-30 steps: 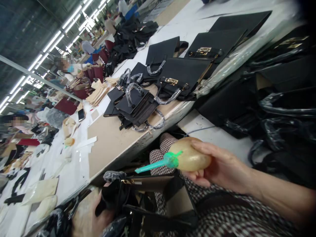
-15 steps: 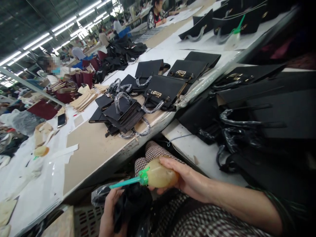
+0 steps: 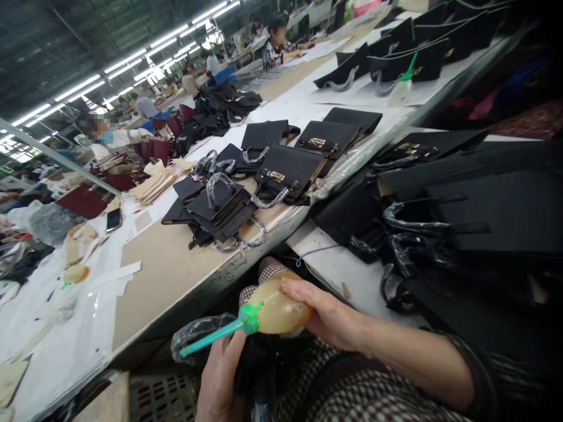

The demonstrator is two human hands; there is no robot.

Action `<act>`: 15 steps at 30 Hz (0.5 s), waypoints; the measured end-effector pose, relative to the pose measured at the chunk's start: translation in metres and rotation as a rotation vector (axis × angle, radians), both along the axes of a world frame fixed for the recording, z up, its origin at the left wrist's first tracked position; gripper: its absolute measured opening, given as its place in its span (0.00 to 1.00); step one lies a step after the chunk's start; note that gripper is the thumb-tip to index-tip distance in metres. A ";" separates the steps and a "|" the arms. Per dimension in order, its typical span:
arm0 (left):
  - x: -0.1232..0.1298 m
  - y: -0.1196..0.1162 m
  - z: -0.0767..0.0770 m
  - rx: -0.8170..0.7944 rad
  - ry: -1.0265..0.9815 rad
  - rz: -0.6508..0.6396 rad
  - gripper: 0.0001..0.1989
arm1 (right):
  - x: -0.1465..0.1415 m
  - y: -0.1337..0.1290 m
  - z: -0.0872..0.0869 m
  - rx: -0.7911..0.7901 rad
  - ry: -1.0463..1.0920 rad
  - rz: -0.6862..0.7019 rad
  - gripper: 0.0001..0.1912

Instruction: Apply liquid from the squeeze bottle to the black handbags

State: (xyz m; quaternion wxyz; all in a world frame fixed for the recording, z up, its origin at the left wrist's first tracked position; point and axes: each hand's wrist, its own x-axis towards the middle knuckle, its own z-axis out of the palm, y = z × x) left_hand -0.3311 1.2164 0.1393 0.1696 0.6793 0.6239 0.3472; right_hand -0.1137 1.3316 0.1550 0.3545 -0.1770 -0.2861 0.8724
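My right hand is closed around a squeeze glue bottle, yellowish and translucent, with a green collar and a long teal nozzle. The bottle lies tilted, its nozzle pointing down and left, across my left hand. That hand grips a black handbag over my lap; a plastic-wrapped handle loops out beyond the fingers. Most of this bag is hidden by my hands and the bottle. The nozzle tip is close to the wrapped handle; whether they touch I cannot tell.
Black handbags with wrapped handles are piled on the table. More bags lie at my right. Other glue bottles and a phone rest on the tables. A plastic crate stands below. Co-workers sit beyond.
My left hand has moved up and right with the black handbag. The glue bottle has tipped further, its nozzle now lower and further left. The camera view has shifted slightly.
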 end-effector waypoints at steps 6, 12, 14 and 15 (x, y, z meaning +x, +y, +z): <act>0.001 -0.006 0.000 -0.010 0.052 -0.022 0.20 | -0.010 0.025 0.011 0.197 -0.068 0.224 0.22; -0.006 -0.014 0.006 -0.025 -0.109 0.025 0.11 | -0.008 0.039 0.001 0.105 -0.109 0.170 0.24; -0.026 -0.016 0.019 -0.035 -0.163 0.084 0.08 | 0.000 0.039 -0.001 0.009 -0.090 0.141 0.25; -0.039 -0.017 0.027 -0.076 -0.173 0.118 0.07 | 0.005 0.038 -0.002 -0.027 -0.080 0.125 0.25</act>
